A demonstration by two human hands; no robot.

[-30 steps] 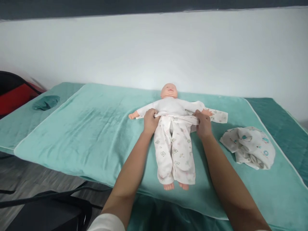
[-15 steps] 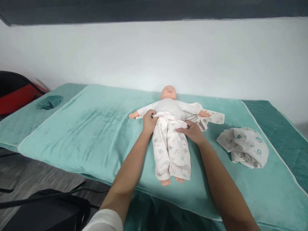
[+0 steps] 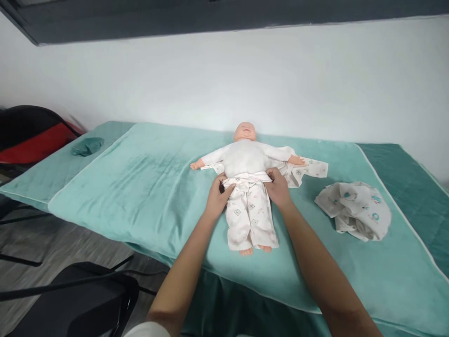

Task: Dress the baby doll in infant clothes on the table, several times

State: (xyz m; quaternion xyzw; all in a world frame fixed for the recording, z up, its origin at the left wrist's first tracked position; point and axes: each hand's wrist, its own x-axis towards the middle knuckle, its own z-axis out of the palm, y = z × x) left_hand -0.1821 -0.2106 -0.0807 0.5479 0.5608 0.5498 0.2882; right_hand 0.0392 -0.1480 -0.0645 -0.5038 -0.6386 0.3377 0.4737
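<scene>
A baby doll (image 3: 245,154) lies on its back on a teal towel (image 3: 140,187), head toward the wall, arms spread. It wears a white top and patterned white trousers (image 3: 249,217). My left hand (image 3: 218,194) pinches the trousers' waistband at the doll's left-hand side in view. At the other side of the waist, my right hand (image 3: 277,186) grips the same waistband. A patterned garment (image 3: 308,167) lies spread under the doll's far arm.
A crumpled patterned cloth (image 3: 354,210) lies on the towel to the right. A small dark green cloth (image 3: 87,146) sits at the far left of the bed. A black chair (image 3: 80,295) stands at lower left; a red and black object (image 3: 31,140) stands behind it.
Both hands have come closer together at the doll's waist; the right hand moved from the doll's side onto the waistband. The view has shifted slightly.
</scene>
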